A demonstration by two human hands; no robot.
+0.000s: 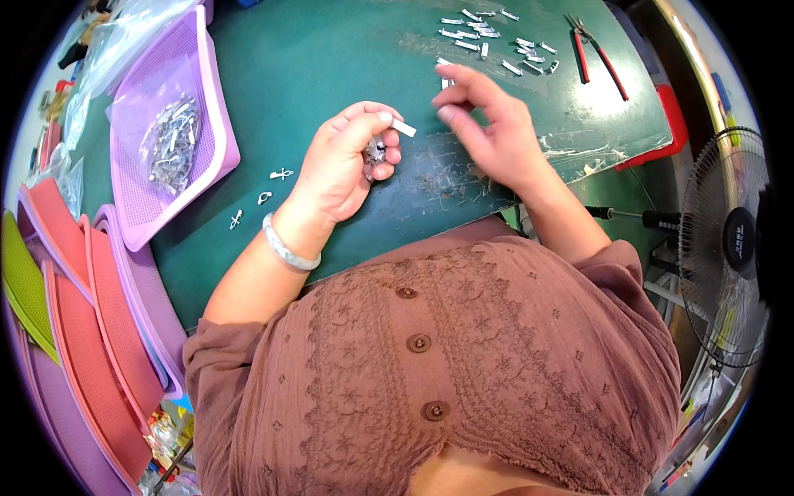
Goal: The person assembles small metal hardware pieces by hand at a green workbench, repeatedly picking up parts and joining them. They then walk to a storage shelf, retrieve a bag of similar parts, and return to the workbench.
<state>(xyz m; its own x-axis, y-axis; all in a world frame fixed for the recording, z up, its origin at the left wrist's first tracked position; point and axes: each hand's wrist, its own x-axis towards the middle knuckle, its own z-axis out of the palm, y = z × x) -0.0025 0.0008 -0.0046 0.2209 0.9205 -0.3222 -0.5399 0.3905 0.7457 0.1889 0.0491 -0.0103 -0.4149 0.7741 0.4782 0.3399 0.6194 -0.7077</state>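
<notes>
- Left hand (pixel 343 161): curled around small metal parts (pixel 375 153); thumb and index finger pinch a flat strip (pixel 404 128).
- Right hand (pixel 494 132): half-curled, right of the left hand; contents cannot be determined.
- Loose metal pieces (pixel 466 45): on the table (pixel 281 66), beyond the right hand.

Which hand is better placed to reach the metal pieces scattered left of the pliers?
Probably the right hand: it looks empty and is nearer the pieces, while the left hand pinches a strip and holds small parts.
</notes>
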